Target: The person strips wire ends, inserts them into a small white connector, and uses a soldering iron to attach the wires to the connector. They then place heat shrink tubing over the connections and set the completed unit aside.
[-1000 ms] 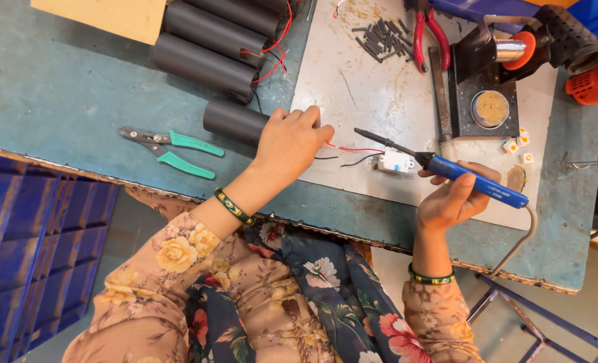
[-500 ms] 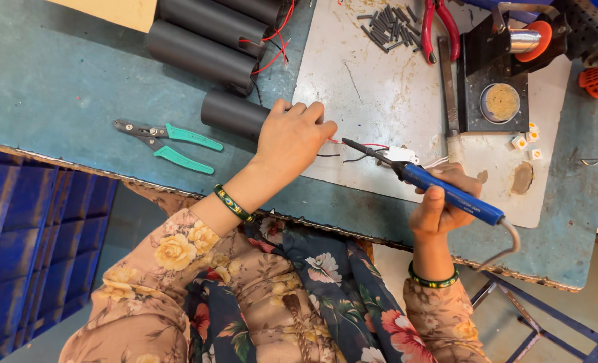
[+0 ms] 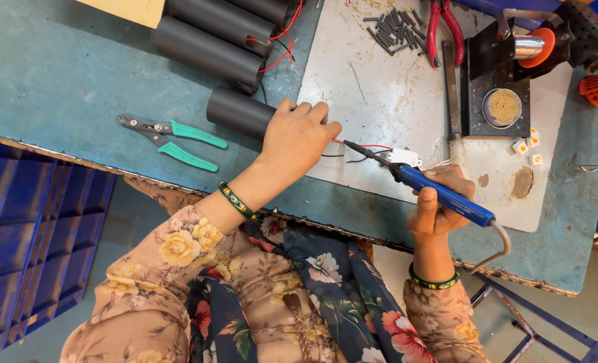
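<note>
Head view, looking down on a worn teal bench top [image 3: 57, 81], paint scuffed and chipped along the near edge.

Right hand [image 3: 440, 205], at 4 o'clock from frame centre: fingers wrapped closed around the blue plastic handle of a soldering iron [image 3: 423, 185]. The dark metal tip points toward 10 o'clock and ends just beside a small white connector [image 3: 404, 156], which lies on a pale scratched metal sheet [image 3: 380, 101] near its lower edge. Thin red and black wires run from the connector toward 9 o'clock. A grey cable leaves the handle's rear end.

Left hand [image 3: 297, 138], just left of centre: palm down, fingers curled loosely, resting on the end of a matte black cylinder [image 3: 240, 113]. Fingertips reach the sheet's edge close to the wires; whether they pinch a wire, cannot tell.

More black cylinders [image 3: 211, 50] lie at 11 o'clock, with red leads. Green-handled wire strippers [image 3: 174, 138] lie flat at 9 o'clock, well apart from the hands. At 1 o'clock: a heap of short dark tube pieces [image 3: 393, 27], red-handled pliers [image 3: 443, 27], and a black iron stand [image 3: 497, 101] holding a round tin of brass-coloured wool. Small white blocks [image 3: 526, 144] sit right of the stand.
</note>
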